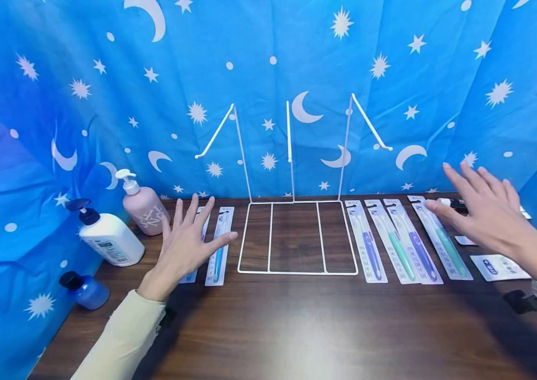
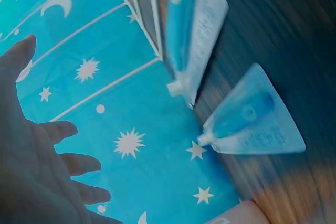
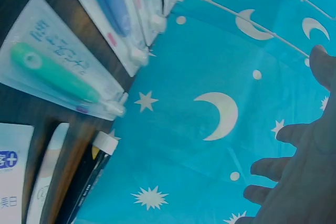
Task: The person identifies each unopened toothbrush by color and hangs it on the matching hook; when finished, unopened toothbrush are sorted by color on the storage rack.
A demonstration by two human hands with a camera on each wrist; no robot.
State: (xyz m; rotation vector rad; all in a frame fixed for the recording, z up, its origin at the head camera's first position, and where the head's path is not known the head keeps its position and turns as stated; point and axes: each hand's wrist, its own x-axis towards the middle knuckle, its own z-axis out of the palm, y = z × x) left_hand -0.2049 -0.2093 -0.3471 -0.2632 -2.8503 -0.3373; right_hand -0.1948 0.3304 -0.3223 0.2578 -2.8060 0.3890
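My left hand (image 1: pixel 184 245) is held with its fingers spread above the left side of the table, gripping nothing. Behind and beside it lie two packaged blue toothbrushes (image 1: pixel 219 247), one partly hidden by the hand. On the right, my right hand (image 1: pixel 489 214) is spread in the same way, with no object in its grasp. Its thumb overlaps a packaged green toothbrush (image 1: pixel 444 240) in the head view. Several more packaged toothbrushes, purple (image 1: pixel 370 253) and green (image 1: pixel 400 253), lie between that hand and a white wire rack (image 1: pixel 299 273) with three raised prongs.
A pink pump bottle (image 1: pixel 144 211), a white pump bottle (image 1: pixel 113 240) and a small blue bottle (image 1: pixel 90 292) stand at the left. Under the right hand are a white packet (image 1: pixel 498 267) and a black tube with a white cap (image 3: pixel 86 177). A blue star-patterned cloth (image 1: pixel 268 53) hangs behind.
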